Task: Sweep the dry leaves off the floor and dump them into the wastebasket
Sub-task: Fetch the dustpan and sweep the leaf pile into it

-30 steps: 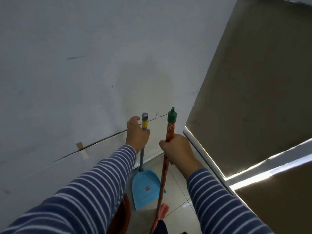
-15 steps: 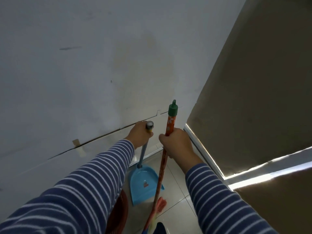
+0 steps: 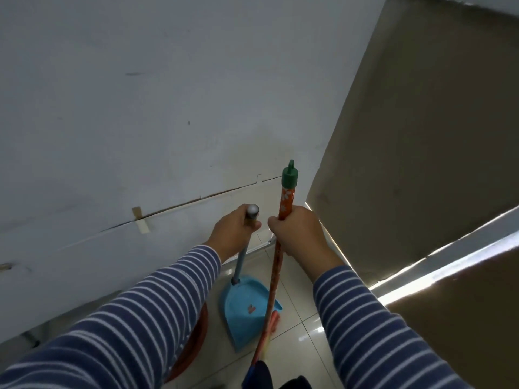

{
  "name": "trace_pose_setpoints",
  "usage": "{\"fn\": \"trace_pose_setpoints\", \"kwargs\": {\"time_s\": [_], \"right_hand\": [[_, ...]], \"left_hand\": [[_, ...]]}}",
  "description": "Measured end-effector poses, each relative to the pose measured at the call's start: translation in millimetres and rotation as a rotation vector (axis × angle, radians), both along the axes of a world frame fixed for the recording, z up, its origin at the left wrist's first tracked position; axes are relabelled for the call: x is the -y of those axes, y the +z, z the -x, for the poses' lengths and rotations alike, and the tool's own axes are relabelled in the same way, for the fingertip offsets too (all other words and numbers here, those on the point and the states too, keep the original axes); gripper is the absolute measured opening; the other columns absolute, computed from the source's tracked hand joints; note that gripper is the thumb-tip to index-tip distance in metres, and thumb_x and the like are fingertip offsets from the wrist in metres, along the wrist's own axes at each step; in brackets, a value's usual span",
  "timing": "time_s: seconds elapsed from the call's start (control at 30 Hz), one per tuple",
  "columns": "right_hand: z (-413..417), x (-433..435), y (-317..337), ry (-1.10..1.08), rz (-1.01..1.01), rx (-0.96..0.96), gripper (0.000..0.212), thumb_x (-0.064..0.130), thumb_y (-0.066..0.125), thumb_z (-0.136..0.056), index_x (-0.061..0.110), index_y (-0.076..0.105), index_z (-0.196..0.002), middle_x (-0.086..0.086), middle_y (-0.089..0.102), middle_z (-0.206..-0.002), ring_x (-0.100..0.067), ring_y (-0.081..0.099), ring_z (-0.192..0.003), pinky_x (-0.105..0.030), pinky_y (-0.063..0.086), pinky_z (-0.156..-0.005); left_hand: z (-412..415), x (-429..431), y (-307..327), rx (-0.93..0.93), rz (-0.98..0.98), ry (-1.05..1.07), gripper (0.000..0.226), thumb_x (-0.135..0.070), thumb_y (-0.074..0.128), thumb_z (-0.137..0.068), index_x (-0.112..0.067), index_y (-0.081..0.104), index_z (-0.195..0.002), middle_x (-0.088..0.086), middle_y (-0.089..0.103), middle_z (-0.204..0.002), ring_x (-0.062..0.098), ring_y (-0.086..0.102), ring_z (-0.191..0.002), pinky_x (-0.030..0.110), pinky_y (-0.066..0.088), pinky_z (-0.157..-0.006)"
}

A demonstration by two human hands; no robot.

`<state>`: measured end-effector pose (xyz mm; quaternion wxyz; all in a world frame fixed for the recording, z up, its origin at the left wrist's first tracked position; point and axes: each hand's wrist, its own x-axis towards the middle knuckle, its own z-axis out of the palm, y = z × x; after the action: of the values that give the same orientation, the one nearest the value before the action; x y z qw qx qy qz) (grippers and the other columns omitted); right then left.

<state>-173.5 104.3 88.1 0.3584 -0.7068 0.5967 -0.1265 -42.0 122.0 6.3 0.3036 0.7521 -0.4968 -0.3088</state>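
Note:
My left hand grips the top of the grey pole of a blue dustpan, which stands on the pale tiled floor close to the wall. My right hand is closed around the orange flowered handle of a broom with a green cap; its pink bristles touch the floor just right of the pan. A red-brown wastebasket shows its rim under my left sleeve, left of the dustpan. No dry leaves are visible.
A white wall with a long crack and a bit of tape fills the left. A brown blind covers a window on the right, light leaking under it. Glossy floor tiles lie between them.
My left hand has slid up to the top of the dustpan pole, covering its yellow band. The broom and dustpan sit slightly higher in view; the bristles have shifted closer to the pan.

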Motion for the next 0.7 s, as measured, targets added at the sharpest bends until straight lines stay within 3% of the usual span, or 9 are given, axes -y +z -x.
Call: {"fn": "trace_pose_setpoints", "kwargs": {"time_s": [0.2, 0.5, 0.7], "right_hand": [[68, -47, 15, 0.085, 0.038, 0.057, 0.02, 0.029, 0.058, -0.088, 0.026, 0.051, -0.069, 0.002, 0.057, -0.071, -0.028, 0.067, -0.079, -0.047, 0.059, -0.079], [169, -141, 23, 0.313, 0.022, 0.058, 0.018, 0.027, 0.059, -0.089, 0.01, 0.063, -0.085, -0.004, 0.062, -0.077, -0.024, 0.066, -0.078, -0.037, 0.059, -0.077], [180, -191, 24, 0.477, 0.046, 0.01, 0.021, 0.028, 0.059, -0.09, 0.023, 0.054, -0.07, 0.0, 0.06, -0.073, -0.02, 0.064, -0.072, -0.039, 0.059, -0.078]], "left_hand": [[60, -67, 13, -0.095, 0.093, 0.193, 0.025, -0.027, 0.053, -0.095, -0.018, 0.05, -0.118, 0.004, 0.061, -0.103, 0.02, 0.057, -0.092, 0.03, 0.041, -0.08], [144, -191, 4, -0.077, 0.153, 0.432, 0.02, -0.034, 0.058, -0.092, -0.024, 0.049, -0.106, 0.001, 0.059, -0.098, 0.022, 0.056, -0.09, 0.033, 0.041, -0.078], [162, -272, 7, -0.122, 0.184, 0.566, 0.014, -0.035, 0.059, -0.091, -0.026, 0.051, -0.098, -0.002, 0.063, -0.086, 0.015, 0.06, -0.08, 0.034, 0.048, -0.07]]}}
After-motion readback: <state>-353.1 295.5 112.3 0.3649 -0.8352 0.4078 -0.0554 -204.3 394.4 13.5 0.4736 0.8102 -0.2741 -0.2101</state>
